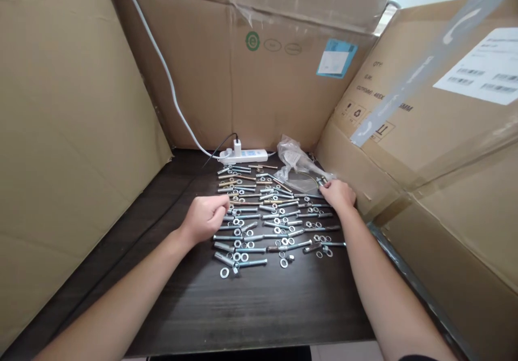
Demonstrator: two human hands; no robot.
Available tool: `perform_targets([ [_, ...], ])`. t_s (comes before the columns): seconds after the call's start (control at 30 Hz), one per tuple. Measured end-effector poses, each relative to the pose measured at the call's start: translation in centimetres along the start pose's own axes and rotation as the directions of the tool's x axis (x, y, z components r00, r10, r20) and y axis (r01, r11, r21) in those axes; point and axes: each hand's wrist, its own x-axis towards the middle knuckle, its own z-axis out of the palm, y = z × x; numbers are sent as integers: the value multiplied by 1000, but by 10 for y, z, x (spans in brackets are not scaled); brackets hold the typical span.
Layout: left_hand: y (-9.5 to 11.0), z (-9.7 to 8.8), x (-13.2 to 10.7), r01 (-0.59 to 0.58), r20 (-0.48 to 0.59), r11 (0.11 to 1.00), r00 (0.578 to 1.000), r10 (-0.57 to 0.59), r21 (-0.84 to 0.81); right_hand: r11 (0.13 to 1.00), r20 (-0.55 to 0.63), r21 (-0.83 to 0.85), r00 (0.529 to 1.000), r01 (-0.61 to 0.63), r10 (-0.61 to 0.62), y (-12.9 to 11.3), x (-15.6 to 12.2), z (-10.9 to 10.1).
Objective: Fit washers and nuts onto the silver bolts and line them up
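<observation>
My left hand (206,216) is curled into a fist at the left edge of the laid-out hardware; whatever it may hold is hidden. At the far right, my right hand (340,193) pinches a small silver metal piece (321,181), too small to name, beside a clear plastic bag (294,158). Between the hands lie rows of bolts (251,264), metal sleeves (224,259), washers (224,273) and nuts (235,270). Most are silver; several pieces towards the back are brass-coloured.
A white power strip (245,156) with a plugged-in adapter stands behind the rows. A black cable (162,213) crosses the dark table (251,312) on the left. Cardboard walls (279,96) enclose the back and both sides.
</observation>
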Motion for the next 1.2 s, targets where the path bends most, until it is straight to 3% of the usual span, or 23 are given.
perform_targets([
  [0.13, 7, 0, -1, -32, 66, 999, 997, 32, 3, 998, -83, 24, 995, 50, -47, -3, -17, -17],
  [0.2, 13, 1, 0, -29, 34, 999, 999, 28, 37, 968, -221, 92, 953, 233, -208, -15, -37, -27],
  [0.27, 19, 1, 2, -25, -17, 996, 1000, 27, 81, 856, -331, 167, 846, 488, -418, -35, -66, -35],
  [0.37, 27, 3, 3, -46, -44, 995, 998, 50, 92, 568, -423, 245, 614, 785, -666, -71, -113, -36],
  [0.43, 30, 5, 2, -65, -24, 996, 997, 67, 68, 421, -433, 250, 489, 872, -757, -88, -137, -32],
  [0.5, 31, 7, 1, -83, 35, 995, 996, 81, 54, 338, -419, 265, 424, 903, -803, -95, -150, -25],
  [0.6, 33, 9, -1, -111, 136, 992, 985, 102, 59, 302, -398, 299, 406, 905, -823, -93, -155, -15],
  [0.83, 34, 11, -4, -46, 171, 998, 985, 40, 36, 337, -314, 342, 445, 877, -839, -87, -153, -3],
  [1.03, 36, 13, -2, -60, 238, 997, 970, 47, 49, 428, -182, 391, 525, 814, -831, -88, -158, -9],
  [1.2, 34, 16, -2, -107, 240, 994, 966, 101, 14, 465, -48, 427, 533, 776, -845, -87, -164, -12],
])
